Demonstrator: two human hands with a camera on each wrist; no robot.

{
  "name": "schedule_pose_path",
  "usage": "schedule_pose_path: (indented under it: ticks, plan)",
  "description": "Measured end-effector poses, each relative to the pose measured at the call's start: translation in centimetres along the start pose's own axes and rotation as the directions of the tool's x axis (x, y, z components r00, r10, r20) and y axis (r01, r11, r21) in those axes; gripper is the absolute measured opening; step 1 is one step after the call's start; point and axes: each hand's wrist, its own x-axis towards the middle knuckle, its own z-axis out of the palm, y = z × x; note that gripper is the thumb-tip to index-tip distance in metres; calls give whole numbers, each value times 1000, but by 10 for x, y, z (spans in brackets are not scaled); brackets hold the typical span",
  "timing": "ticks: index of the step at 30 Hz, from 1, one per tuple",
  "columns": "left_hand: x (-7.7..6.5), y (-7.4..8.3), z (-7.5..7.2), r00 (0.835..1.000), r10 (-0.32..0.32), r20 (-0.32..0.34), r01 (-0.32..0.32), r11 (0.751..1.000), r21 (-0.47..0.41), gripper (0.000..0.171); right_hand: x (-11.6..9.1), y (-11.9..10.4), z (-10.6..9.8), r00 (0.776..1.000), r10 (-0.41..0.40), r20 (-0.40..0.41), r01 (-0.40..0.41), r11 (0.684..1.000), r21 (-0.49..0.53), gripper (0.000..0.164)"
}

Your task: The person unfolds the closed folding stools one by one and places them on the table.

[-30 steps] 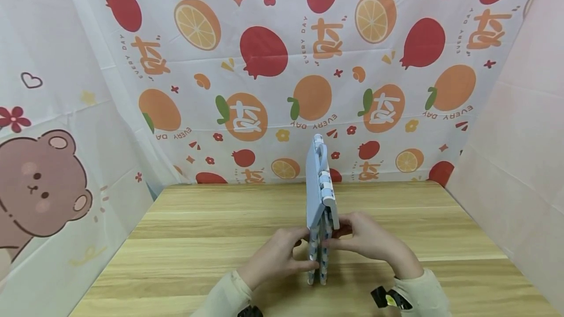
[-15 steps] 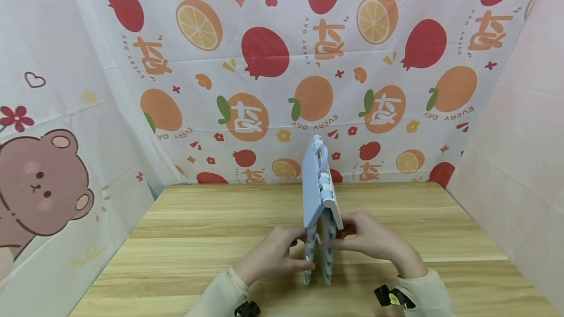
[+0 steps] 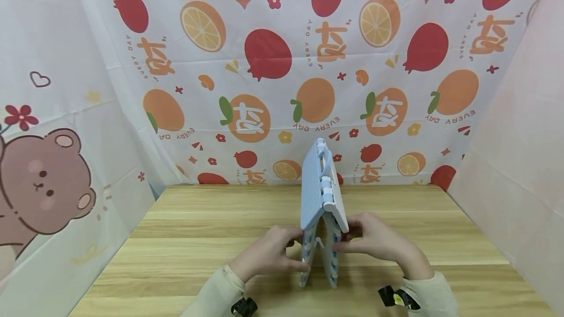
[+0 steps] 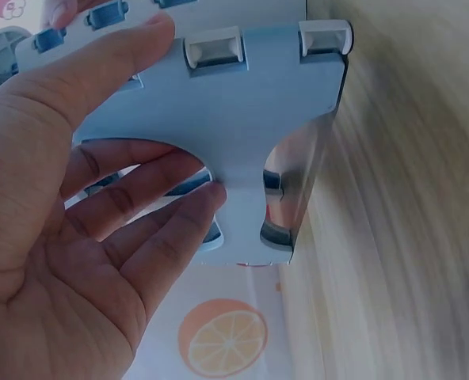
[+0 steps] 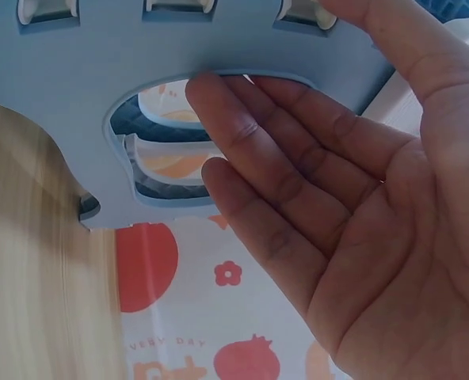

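A blue-and-white plastic folding stool (image 3: 312,185) stands on the table, its seat halves sloping like a roof and its two leg panels apart at the bottom. A light-blue carry handle (image 3: 327,163) sits at the seat's ridge. My left hand (image 3: 273,253) grips the left leg panel (image 4: 238,134), thumb on its near edge and fingers at the oval cut-out. On the other side, my right hand (image 3: 379,241) holds the right leg panel (image 5: 242,49), its thumb at the near edge and fingertips in the cut-out. Between the panels a thin white brace (image 3: 319,242) shows.
A wood-grain table (image 3: 198,229) lies under the stool. Behind it hangs a white cloth (image 3: 273,106) printed with fruit. Cloth walls stand at both sides, the left one with a brown bear (image 3: 48,180). Black devices are strapped to both wrists.
The two leg panels have spread apart at the bottom, and the seat halves have tilted outward. My left hand has moved slightly left and my right hand slightly right with them.
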Motion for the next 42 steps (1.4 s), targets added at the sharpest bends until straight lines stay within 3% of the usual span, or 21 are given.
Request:
schedule_pose_path:
  ticks: [42]
  plan:
    - [-4, -13, -20, 999, 31, 39, -32, 999, 28, 53, -14, 12, -21, 1000, 26, 0, -26, 1000, 6, 30]
